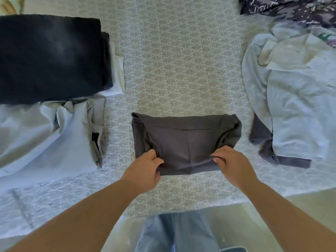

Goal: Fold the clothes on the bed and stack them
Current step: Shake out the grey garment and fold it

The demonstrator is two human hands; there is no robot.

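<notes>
View from the head camera, looking down on the bed (178, 51). The bed was covered by a pale sheet printed with a small repeating beige motif, and its near edge ran across the lower part of the view, with a light, cream-coloured floor (236, 224) below it. The person's blue trousers (174, 231) showed at the bottom centre.

A dark grey garment (185, 140), partly folded into a rough rectangle, lay flat on the sheet near the bed's near edge, in the middle. The left hand (143, 170) pinched the garment's near left corner, fingers curled into the cloth; the right hand (232, 164) pinched the near right corner in the same way. Each grip was thus closed on the fabric.

At far left sat a folded black garment (52, 57) on top of a white piece (118, 70) whose edge stuck out at its right side. Just nearer lay a pale blue-grey garment (45, 135), loosely folded. At right, a heap of unfolded light clothes (294, 99) lay well apart from the grey garment, with a dark grey piece (263, 142) showing beneath its near edge and a dark patterned cloth (291, 8) at the far right corner.
</notes>
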